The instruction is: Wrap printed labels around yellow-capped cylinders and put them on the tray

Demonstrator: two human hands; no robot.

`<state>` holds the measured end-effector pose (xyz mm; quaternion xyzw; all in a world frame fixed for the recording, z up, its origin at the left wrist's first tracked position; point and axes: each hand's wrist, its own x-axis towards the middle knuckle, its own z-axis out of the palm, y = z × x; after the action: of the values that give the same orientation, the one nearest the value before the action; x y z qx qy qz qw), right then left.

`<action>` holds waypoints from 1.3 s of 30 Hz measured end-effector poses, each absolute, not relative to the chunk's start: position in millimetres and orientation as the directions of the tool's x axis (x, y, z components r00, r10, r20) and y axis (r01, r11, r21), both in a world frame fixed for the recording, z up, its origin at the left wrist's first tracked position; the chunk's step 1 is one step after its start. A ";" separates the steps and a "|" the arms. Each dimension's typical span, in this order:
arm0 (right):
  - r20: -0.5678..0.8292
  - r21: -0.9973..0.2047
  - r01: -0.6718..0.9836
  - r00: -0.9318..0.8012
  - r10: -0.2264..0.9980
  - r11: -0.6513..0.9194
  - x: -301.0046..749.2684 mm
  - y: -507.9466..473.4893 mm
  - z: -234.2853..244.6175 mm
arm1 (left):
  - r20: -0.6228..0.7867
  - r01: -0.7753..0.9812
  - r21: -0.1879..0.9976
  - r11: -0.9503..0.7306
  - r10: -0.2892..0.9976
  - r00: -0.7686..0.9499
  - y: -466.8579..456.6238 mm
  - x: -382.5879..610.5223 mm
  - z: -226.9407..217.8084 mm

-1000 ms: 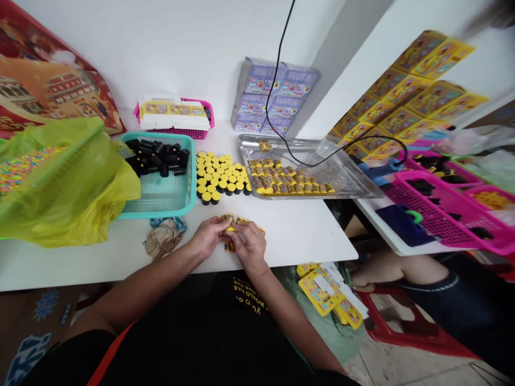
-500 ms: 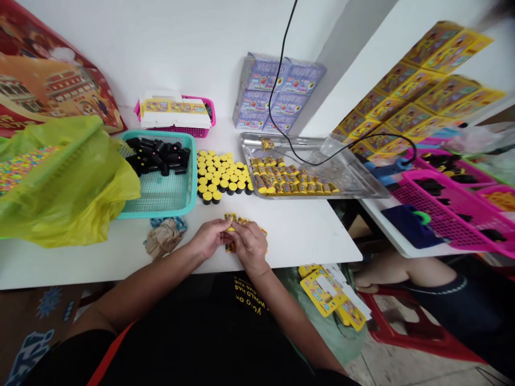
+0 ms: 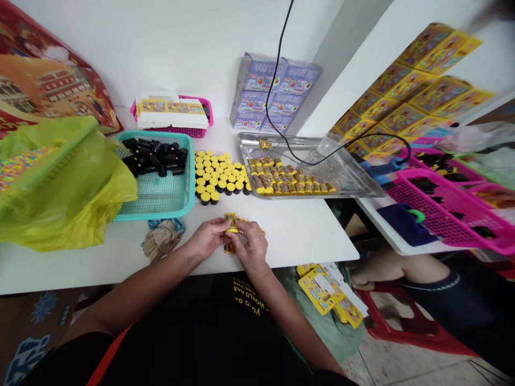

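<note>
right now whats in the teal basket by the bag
Black cylinders lie heaped in the teal mesh basket; the yellow-green plastic bag covers its left end, hiding whatever lies there.

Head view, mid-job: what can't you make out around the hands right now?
- The small yellow printed pieces between the left hand and right hand: the fingers cover most of them, so their shape can't be told.
- The teal basket: the yellow-green plastic bag hides its left part.
- The multicoloured contents of that bag: blurred by the plastic film.
- The yellow packets on the metal tray: print too small to read.
</note>
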<state>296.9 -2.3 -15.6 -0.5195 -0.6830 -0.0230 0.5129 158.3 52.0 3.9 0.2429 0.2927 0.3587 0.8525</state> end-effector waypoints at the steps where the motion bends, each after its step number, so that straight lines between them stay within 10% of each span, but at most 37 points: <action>1: 0.722 -0.499 0.737 0.063 0.689 0.456 296.5 -2.6 -15.6 | -0.307 -0.485 0.641 0.595 0.778 0.548 50.9 159.1 5.0; 16: 0.778 -0.337 0.789 -0.074 0.624 0.513 294.7 -5.7 -7.1 | -0.327 -0.513 0.713 0.478 0.874 0.361 53.0 160.7 4.2; 21: 0.711 -0.494 0.738 0.039 0.702 0.459 298.3 -5.7 -8.7 | -0.331 -0.580 0.592 0.559 0.825 0.458 55.5 160.4 6.4; 39: 0.727 -0.477 0.741 0.029 0.686 0.473 296.2 -4.2 -12.4 | -0.327 -0.539 0.523 0.661 0.739 0.589 58.0 157.4 1.8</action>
<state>296.2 -4.2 -12.4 -0.5127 -0.6961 -0.0273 0.5018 157.4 58.0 1.8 0.1880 0.2665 0.3666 0.8714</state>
